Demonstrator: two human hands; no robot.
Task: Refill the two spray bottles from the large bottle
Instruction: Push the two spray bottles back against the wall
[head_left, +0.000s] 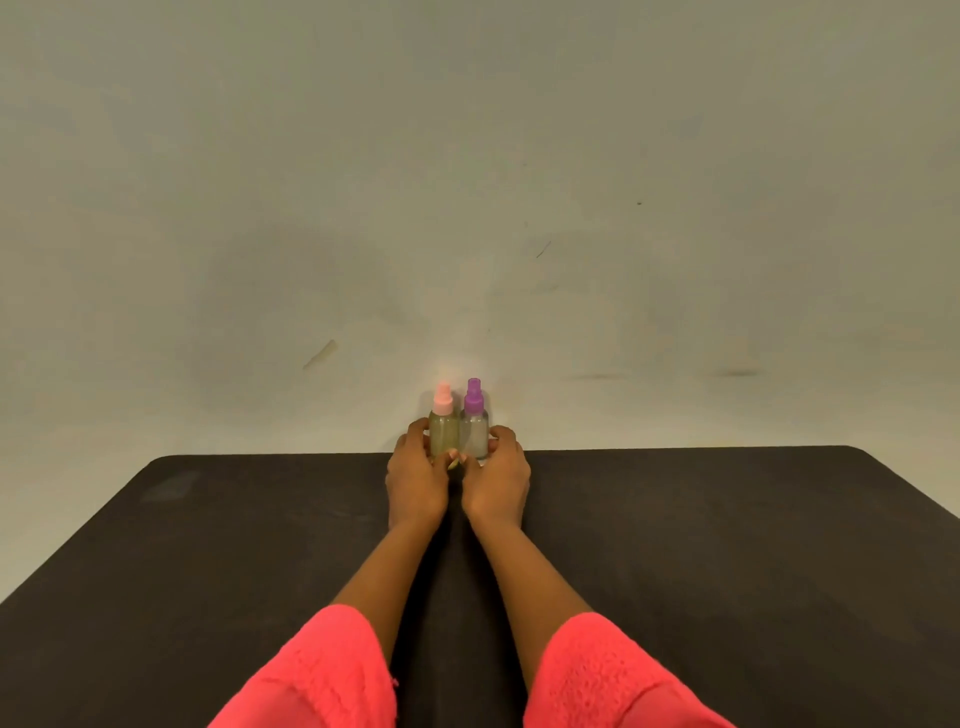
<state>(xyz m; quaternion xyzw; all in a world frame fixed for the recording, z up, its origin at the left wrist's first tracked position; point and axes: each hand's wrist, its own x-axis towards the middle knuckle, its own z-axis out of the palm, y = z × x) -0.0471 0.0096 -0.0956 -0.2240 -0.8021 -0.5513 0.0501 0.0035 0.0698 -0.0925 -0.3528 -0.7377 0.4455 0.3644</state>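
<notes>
Two small clear spray bottles stand upright side by side at the far edge of the dark table (675, 545). The left one has a pink cap (443, 426); the right one has a purple cap (474, 423). They touch each other. My left hand (415, 478) wraps around the pink-capped bottle from the left. My right hand (496, 480) wraps around the purple-capped bottle from the right. Both bottles rest on the table. The large bottle is not in view.
A plain pale wall (467, 182) rises directly behind the table's far edge. The table's rounded far corners show at left and right. Bright pink sleeves cover my forearms near the bottom of the view.
</notes>
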